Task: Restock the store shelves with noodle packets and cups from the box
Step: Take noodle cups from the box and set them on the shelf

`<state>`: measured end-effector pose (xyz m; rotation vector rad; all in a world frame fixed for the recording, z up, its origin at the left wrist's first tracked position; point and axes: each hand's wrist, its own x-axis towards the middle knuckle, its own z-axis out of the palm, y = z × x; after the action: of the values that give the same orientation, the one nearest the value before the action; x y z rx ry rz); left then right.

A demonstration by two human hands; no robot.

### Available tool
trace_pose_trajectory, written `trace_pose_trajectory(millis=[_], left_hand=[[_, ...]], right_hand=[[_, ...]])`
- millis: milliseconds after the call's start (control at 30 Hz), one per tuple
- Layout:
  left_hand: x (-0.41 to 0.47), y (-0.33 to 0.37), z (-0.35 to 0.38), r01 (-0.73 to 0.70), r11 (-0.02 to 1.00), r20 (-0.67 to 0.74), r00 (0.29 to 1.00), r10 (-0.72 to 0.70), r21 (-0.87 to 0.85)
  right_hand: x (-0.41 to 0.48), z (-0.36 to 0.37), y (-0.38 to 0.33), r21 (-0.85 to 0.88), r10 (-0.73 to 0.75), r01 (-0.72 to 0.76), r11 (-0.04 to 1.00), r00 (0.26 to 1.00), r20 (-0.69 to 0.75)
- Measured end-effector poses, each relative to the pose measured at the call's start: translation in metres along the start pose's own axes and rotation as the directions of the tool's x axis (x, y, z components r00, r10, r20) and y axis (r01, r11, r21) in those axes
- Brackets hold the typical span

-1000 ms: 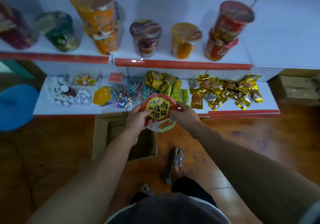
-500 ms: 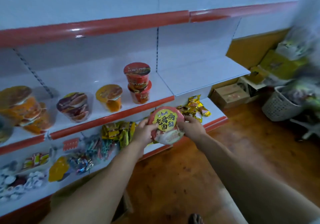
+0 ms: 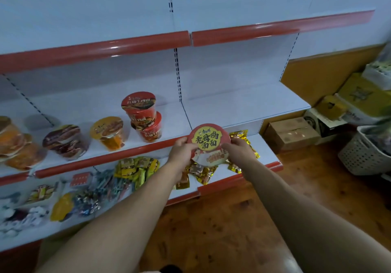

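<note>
Just right of the frame's centre, a red noodle cup [image 3: 208,143] with a yellow label on its lid is held between both hands, the lid tilted toward the camera. The left hand [image 3: 181,151] grips the cup's left rim, thumb on the lid's edge. The right hand [image 3: 240,148] grips the right rim likewise, so the cup sits between the two hands. It overlaps the red front edge of the middle shelf [image 3: 232,107]; whether it touches cannot be told. To its left on that shelf stand a stack of two red cups [image 3: 143,117], a yellow-lidded cup [image 3: 108,132] and a dark brown cup [image 3: 64,140]. Gold snack packets [image 3: 238,135] lie on the lower shelf [image 3: 264,152] under the hands. At the right edge are a cardboard box [image 3: 289,134] and a white basket [image 3: 359,156].
</note>
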<state>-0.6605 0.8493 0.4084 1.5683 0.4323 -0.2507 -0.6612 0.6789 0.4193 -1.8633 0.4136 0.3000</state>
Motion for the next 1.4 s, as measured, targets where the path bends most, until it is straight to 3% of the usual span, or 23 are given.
trace_pose_trajectory(millis=[167,467,800,1400], left_hand=[[0.035,0.009,0.007,-0.002,0.998,-0.005,1.000,0.001,-0.057],[0.143,0.039,0.017,-0.021,1.000,-0.046,0.999,0.021,-0.003],[0.252,0.068,-0.010,-0.001,0.996,-0.099,0.995,0.010,0.091],[0.294,0.050,-0.037,0.099,0.979,-0.095,0.992,-0.083,0.177]], right_hand=[[0.045,-0.001,-0.012,0.014,0.005,-0.006,1.000,0.998,0.059],[0.148,0.012,-0.053,0.066,0.050,-0.054,0.996,0.997,0.058],[0.258,0.067,-0.095,-0.019,0.111,-0.110,0.994,0.991,0.075],[0.298,0.105,-0.090,-0.088,0.143,-0.134,0.987,0.984,0.104]])
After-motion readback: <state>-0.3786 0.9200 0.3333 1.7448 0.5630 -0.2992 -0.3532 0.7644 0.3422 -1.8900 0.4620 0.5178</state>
